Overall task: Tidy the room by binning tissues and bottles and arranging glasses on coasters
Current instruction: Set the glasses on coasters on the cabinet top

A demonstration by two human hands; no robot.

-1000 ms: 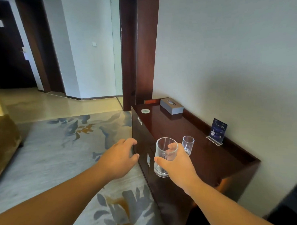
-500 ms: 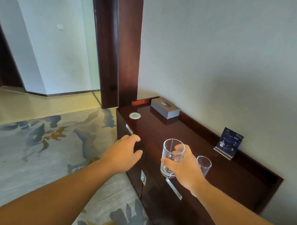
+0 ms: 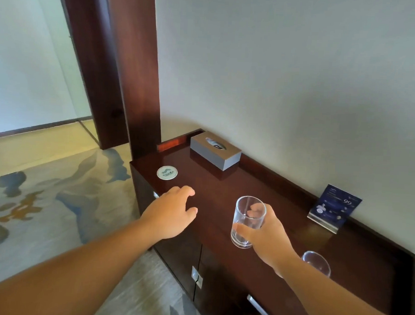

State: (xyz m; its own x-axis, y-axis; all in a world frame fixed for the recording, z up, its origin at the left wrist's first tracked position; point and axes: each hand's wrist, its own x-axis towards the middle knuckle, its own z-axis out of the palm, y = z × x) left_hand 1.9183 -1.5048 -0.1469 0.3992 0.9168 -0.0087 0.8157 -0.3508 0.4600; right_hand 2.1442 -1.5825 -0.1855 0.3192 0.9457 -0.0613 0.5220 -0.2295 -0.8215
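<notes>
Dark wood cabinet (image 3: 224, 189), top glossy, reflective, clear smooth glass tumbler (image 3: 246, 221) above it, matt grey tissue box (image 3: 215, 153) at its far end, metal door handles (image 3: 196, 277) on its front

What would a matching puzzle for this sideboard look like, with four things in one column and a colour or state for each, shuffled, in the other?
Things:
1. coaster
2. tissue box
3. tall glass
4. printed card

Descriptions:
A. gripped by the right hand
B. round, white and green, nothing on it
C. dark blue, standing upright
D. grey, with an oval slot on top

Pairs: 1-B, 2-D, 3-A, 4-C.
</notes>
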